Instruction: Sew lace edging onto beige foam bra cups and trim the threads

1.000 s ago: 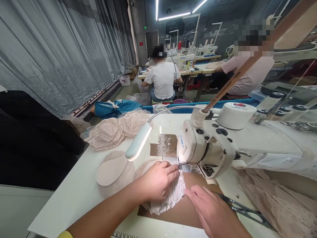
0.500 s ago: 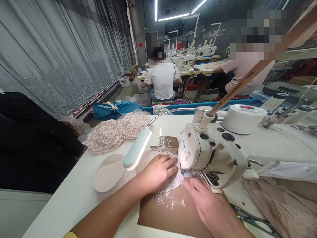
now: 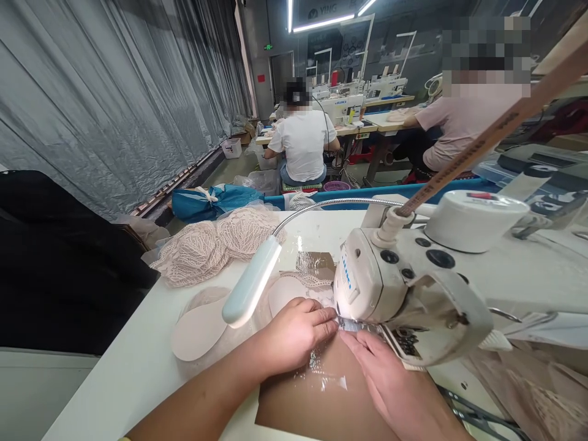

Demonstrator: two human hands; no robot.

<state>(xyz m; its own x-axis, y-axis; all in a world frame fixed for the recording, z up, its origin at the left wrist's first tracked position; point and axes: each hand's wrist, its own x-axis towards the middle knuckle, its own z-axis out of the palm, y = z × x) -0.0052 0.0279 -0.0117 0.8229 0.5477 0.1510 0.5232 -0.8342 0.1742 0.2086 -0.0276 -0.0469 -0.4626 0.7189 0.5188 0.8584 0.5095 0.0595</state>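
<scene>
My left hand presses its bent fingers together on the pale lace fabric, right at the sewing machine's presser foot. Its fingertips hide part of the lace there. My right hand lies flat on the brown covered board, its fingers stretched toward the needle area, close to the left fingertips. The white JUKI sewing machine stands over that spot, and its head hides the stitching. Left of my left hand, smooth beige cups with sheer fabric lie on the white table.
A lamp on a bendy metal neck hangs above my left forearm. Stacked lace cups lie at the table's far left. A thread spool and a slanting wooden pole rise at right. Two people sit at machines beyond the blue trough.
My left hand has slid slightly right and its fingers have bent more. Less lace shows between my hands, and more of a cup shows behind the left one. The view has shifted a little.
</scene>
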